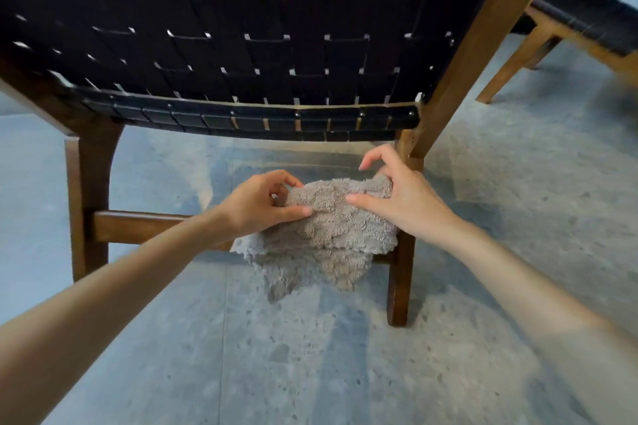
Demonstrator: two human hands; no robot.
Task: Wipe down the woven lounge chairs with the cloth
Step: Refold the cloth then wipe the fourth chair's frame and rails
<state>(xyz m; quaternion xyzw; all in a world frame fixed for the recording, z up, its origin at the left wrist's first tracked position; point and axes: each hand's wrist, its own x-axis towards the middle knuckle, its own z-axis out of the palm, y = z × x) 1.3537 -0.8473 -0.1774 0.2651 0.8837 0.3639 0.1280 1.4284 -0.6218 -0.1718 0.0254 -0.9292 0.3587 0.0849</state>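
Observation:
A fluffy grey-beige cloth [331, 235] hangs in front of me, below the back of a woven lounge chair [221, 45] with black straps and a dark wooden frame. My left hand [262, 203] pinches the cloth's upper left edge between thumb and fingers. My right hand [397, 197] grips its upper right edge, thumb lying on top. The cloth's lower folds drape over the chair's low wooden crossbar [138, 226].
A second woven chair [587, 21] with lighter wooden legs stands at the upper right. The near chair's rear legs [400, 279] stand on a grey speckled floor [310, 355] to either side of the cloth.

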